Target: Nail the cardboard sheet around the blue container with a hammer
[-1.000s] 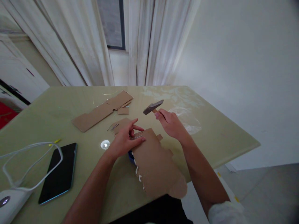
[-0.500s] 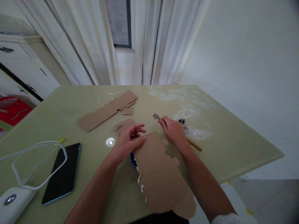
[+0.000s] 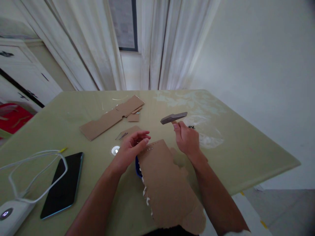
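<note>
My right hand grips a small hammer by its handle, with the grey head raised above the table and pointing left. My left hand rests on the far left corner of a brown cardboard sheet, fingers spread, holding it down. A row of small nail heads shows along the sheet's far edge, just right of my fingertips. A blue object peeks out from under the sheet's left edge. A few loose nails lie on a cardboard scrap beyond my left hand.
A long cardboard strip lies farther back on the green table. A black phone, a white cable and a white charger sit at the left. A crumpled clear plastic bag lies right of the hammer. A small round disc is near my left hand.
The hammer head was down near the sheet's far edge half a second ago; now my right hand has lifted it up. My left hand stayed on the cardboard.
</note>
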`<state>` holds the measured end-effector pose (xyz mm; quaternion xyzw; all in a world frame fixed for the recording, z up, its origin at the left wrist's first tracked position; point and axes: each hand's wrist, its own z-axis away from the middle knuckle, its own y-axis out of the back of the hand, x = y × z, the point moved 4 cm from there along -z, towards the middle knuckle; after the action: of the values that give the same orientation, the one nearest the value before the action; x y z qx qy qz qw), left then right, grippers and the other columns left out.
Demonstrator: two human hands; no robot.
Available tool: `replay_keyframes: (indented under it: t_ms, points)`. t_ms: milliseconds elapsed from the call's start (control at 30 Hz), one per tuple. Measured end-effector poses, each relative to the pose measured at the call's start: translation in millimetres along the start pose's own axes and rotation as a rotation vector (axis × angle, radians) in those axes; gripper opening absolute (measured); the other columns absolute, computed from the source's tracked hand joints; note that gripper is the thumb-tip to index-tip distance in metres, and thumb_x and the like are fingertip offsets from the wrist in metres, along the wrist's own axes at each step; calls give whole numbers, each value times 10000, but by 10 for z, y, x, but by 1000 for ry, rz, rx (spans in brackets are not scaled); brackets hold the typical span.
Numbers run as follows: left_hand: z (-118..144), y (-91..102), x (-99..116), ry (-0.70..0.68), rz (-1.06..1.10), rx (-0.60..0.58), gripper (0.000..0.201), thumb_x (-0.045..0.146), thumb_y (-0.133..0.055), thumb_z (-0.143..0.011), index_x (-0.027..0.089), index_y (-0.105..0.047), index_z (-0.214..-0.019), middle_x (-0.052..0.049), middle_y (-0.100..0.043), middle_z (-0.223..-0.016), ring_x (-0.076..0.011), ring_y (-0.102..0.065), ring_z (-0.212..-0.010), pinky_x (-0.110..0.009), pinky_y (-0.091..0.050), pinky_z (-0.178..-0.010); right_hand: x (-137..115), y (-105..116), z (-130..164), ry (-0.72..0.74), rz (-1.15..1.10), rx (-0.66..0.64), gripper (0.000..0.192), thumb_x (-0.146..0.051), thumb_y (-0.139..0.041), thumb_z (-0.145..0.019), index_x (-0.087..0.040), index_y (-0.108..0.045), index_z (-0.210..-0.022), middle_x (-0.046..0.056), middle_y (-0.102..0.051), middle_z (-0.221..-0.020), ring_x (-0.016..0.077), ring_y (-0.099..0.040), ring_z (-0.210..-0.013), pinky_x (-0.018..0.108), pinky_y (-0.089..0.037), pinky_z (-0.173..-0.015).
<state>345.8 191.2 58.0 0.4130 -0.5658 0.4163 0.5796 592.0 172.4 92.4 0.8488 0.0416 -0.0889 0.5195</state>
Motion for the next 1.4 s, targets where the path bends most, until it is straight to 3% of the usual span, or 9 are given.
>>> replay_keyframes:
  t_ms: [133, 233, 333, 433, 633, 800, 1000, 1200, 1400]
  points:
    - [-105, 347, -66, -33, -109, 309, 436, 519, -702, -893, 182, -774, -1160, -118, -809, -1122, -255, -734, -1016, -398, -571, -950, 78, 162, 66, 83, -184, 279, 461, -435, -337, -1123, -187, -661, -909, 41, -665, -634, 167, -547, -501, 315, -273, -567]
    - [-165, 641, -157, -50, -484, 524, 406, 429, -606, -911, 161, -775, -1166, -145, -793, -1127, -298, -733, -986, -449, -574, -924, 164, 214, 158, 144, -380, 521, 453, -472, -397, -1096, -209, -638, -816, 30, -609, -596, 175, -540, -503, 325, -368, -568]
    - [-212, 774, -248, -58, -932, 564, 450, 368, -551, -925, 131, -772, -1237, -200, -757, -1202, -372, -701, -1114, -536, -503, -1054, 233, 206, 248, 107, -601, 733, 542, -660, -368, -1050, -260, -524, -719, -17, -447, -523, 170, -442, -433, 334, -377, -488]
    - [-240, 799, -357, -10, -1106, 518, 474, 380, -520, -959, 119, -758, -1276, -217, -743, -1238, -384, -670, -1189, -528, -461, -1104, 183, 222, 310, 49, -759, 859, 565, -775, -329, -1004, -288, -446, -744, -52, -327, -533, 166, -380, -402, 334, -368, -437]
    - [-257, 808, -434, 60, -1154, 464, 381, 378, -533, -972, 172, -778, -1179, -173, -764, -1187, -354, -659, -1155, -474, -467, -1069, -23, 342, 298, 36, -1176, 812, 528, -760, -417, -1004, -283, -403, -779, -96, -286, -502, 111, -256, -349, 264, -278, -364]
    - [-241, 806, -382, 34, -1183, 495, 356, 368, -524, -986, 173, -801, -1098, -171, -746, -1116, -354, -658, -1113, -471, -475, -1038, -26, 373, 250, 26, -1282, 705, 597, -796, -399, -1001, -270, -409, -719, -103, -271, -484, 93, -228, -340, 237, -267, -353]
    - [-234, 827, -385, 28, -1187, 495, 349, 378, -533, -1003, 158, -795, -1075, -167, -733, -1092, -343, -665, -1087, -455, -483, -1020, -23, 389, 231, 51, -1424, 658, 542, -734, -406, -1036, -273, -435, -753, -110, -261, -491, 93, -206, -342, 225, -254, -347]
    - [-230, 826, -382, 31, -1212, 488, 309, 365, -524, -1010, 173, -762, -1051, -165, -728, -1093, -350, -659, -1095, -454, -488, -1001, -9, 382, 200, -34, -1372, 651, 564, -770, -350, -1028, -280, -400, -754, -112, -245, -492, 96, -193, -332, 231, -243, -326]
    - [-219, 760, -332, 34, -1251, 464, 260, 326, -504, -1013, 181, -720, -1026, -163, -730, -1105, -349, -649, -1109, -441, -483, -990, 26, 370, 210, -49, -1287, 796, 567, -757, -435, -1014, -269, -452, -726, -89, -284, -507, 102, -239, -356, 248, -243, -347]
